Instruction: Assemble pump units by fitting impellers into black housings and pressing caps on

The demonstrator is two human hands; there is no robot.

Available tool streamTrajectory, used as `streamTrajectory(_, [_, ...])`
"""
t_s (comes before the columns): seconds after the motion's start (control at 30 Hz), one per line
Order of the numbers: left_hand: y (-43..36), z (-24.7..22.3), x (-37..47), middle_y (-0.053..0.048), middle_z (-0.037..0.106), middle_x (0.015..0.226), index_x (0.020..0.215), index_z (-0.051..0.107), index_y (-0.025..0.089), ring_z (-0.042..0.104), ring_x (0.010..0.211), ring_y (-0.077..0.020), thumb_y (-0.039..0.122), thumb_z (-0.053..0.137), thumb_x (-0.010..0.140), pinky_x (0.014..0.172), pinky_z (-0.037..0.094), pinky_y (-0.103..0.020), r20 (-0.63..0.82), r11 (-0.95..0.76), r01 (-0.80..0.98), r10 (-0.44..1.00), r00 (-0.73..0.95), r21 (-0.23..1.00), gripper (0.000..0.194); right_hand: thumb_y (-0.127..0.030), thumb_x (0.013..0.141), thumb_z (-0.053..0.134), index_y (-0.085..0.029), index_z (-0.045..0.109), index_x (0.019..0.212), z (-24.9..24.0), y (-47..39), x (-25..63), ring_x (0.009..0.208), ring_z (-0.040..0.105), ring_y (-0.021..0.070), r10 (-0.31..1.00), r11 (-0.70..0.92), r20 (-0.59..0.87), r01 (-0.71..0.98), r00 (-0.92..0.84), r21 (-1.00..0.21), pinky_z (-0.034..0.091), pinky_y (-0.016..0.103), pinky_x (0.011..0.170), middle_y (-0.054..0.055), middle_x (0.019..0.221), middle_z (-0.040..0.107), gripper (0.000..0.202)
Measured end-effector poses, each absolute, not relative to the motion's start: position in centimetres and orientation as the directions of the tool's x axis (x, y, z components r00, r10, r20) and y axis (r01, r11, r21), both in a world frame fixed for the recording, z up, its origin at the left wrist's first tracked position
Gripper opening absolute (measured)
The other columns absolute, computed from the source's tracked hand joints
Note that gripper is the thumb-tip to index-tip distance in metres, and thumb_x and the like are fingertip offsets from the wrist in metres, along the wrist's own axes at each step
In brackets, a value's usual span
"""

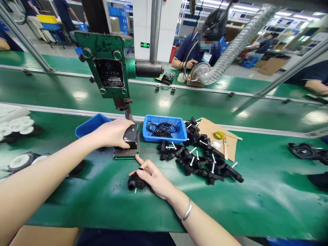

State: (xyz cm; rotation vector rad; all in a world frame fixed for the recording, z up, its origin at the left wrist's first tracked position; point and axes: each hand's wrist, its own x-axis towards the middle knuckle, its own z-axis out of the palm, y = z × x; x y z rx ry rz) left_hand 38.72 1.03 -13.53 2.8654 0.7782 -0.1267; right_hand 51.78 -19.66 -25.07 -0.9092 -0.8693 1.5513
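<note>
Under the green press (110, 65), my left hand (115, 133) is wrapped round a black block (131, 136) on the press base (126, 153). My right hand (152, 176) is closer to the table's front edge, its thumb and fingers on a black plastic part (135, 181) that rests on the green table. A small white pin sticks out below that part. The right index finger stretches toward the base's front corner. A silver bracelet circles the right wrist.
Behind are a blue tray of black rings (165, 129) and another blue bin (92, 125). Black parts with white pins (202, 157) and cardboard (217, 131) lie right. White round parts (16, 126) are left. A person (205, 41) sits across.
</note>
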Motion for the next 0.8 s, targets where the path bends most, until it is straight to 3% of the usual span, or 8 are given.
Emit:
streamTrajectory(0.17, [1.1, -13.9, 38.9, -0.021, 0.063, 0.131, 0.131, 0.052, 0.011, 0.061, 0.119, -0.0379, 0.045, 0.078, 0.064, 0.097, 0.052, -0.044, -0.136, -0.840, 0.521, 0.504, 0.853, 0.153, 0.080, -0.049, 0.086, 0.072, -0.023, 0.045, 0.084, -25.2, -19.5, 51.7, 0.149, 0.036, 0.0236, 0.986, -0.168, -0.155, -0.439, -0.065, -0.883, 0.040, 0.046, 0.112, 0.016, 0.142, 0.058, 0.037])
streamTrajectory(0.33, [0.9, -13.6, 38.8, -0.020, 0.059, 0.136, 0.138, 0.046, 0.012, 0.059, 0.123, -0.0371, 0.048, 0.081, 0.064, 0.101, 0.049, -0.043, -0.133, -0.820, 0.545, 0.529, 0.838, 0.173, 0.090, -0.048, 0.083, 0.075, -0.019, 0.050, 0.084, -24.8, -19.5, 51.8, 0.110, 0.071, 0.0231, 0.972, -0.209, -0.237, -0.463, 0.002, -0.861, 0.050, 0.040, 0.098, 0.013, 0.149, 0.052, 0.038])
streamTrajectory(0.43, [1.0, -11.2, 36.4, -0.023, 0.046, 0.148, 0.149, 0.034, 0.010, 0.046, 0.138, -0.0358, 0.054, 0.082, 0.067, 0.111, 0.040, -0.040, -0.002, -0.823, 0.527, 0.539, 0.842, 0.211, 0.104, -0.045, 0.087, 0.072, -0.018, 0.053, 0.083, -24.4, -19.6, 52.1, 0.106, 0.072, 0.0215, 0.959, -0.231, -0.281, -0.491, 0.030, -0.840, 0.051, 0.037, 0.097, 0.012, 0.133, 0.065, 0.033])
streamTrajectory(0.5, [0.7, -9.3, 33.4, -0.021, 0.049, 0.145, 0.147, 0.037, 0.010, 0.047, 0.137, -0.0336, 0.056, 0.078, 0.072, 0.112, 0.039, -0.038, 0.084, -0.819, 0.537, 0.561, 0.824, 0.204, 0.097, -0.044, 0.088, 0.070, -0.018, 0.056, 0.086, -24.2, -19.6, 52.4, 0.107, 0.072, 0.0226, 0.950, -0.235, -0.309, -0.547, 0.046, -0.803, 0.051, 0.039, 0.101, 0.012, 0.122, 0.071, 0.030])
streamTrajectory(0.6, [-0.7, -8.9, 27.9, -0.015, 0.060, 0.133, 0.139, 0.048, 0.016, 0.058, 0.123, -0.0322, 0.048, 0.079, 0.074, 0.107, 0.044, -0.042, -0.115, -0.763, 0.625, 0.615, 0.780, 0.162, 0.079, -0.042, 0.087, 0.072, -0.016, 0.063, 0.094, -24.0, -19.5, 52.8, 0.101, 0.073, 0.0238, 0.936, -0.231, -0.347, -0.649, 0.054, -0.725, 0.054, 0.043, 0.099, 0.013, 0.114, 0.074, 0.028])
streamTrajectory(0.67, [-1.8, -10.8, 24.4, -0.015, 0.060, 0.134, 0.142, 0.047, 0.017, 0.055, 0.127, -0.0354, 0.034, 0.086, 0.065, 0.115, 0.033, -0.053, -0.289, -0.763, 0.643, 0.602, 0.744, 0.065, 0.088, -0.038, 0.086, 0.072, -0.015, 0.066, 0.096, -24.0, -19.4, 52.8, 0.097, 0.074, 0.0234, 0.932, -0.227, -0.360, -0.695, 0.049, -0.683, 0.057, 0.042, 0.096, 0.013, 0.111, 0.075, 0.025])
streamTrajectory(0.73, [-2.5, -13.5, 21.8, -0.018, 0.061, 0.131, 0.141, 0.048, 0.015, 0.056, 0.125, -0.0353, 0.015, 0.084, 0.062, 0.116, 0.029, -0.056, -0.318, -0.784, 0.620, 0.599, 0.735, -0.044, 0.087, -0.035, 0.087, 0.070, -0.014, 0.069, 0.096, -23.8, -19.3, 52.7, 0.098, 0.074, 0.0235, 0.928, -0.227, -0.372, -0.729, 0.040, -0.646, 0.058, 0.039, 0.095, 0.014, 0.111, 0.075, 0.023])
streamTrajectory(0.8, [-2.7, -15.9, 20.2, -0.018, 0.064, 0.125, 0.140, 0.050, 0.013, 0.059, 0.117, -0.0352, 0.009, 0.076, 0.069, 0.106, 0.042, -0.050, -0.269, -0.799, 0.591, 0.596, 0.756, -0.109, 0.075, -0.033, 0.088, 0.065, -0.012, 0.071, 0.099, -23.5, -19.3, 52.6, 0.103, 0.073, 0.0244, 0.923, -0.229, -0.384, -0.761, 0.028, -0.607, 0.057, 0.039, 0.098, 0.016, 0.115, 0.074, 0.025])
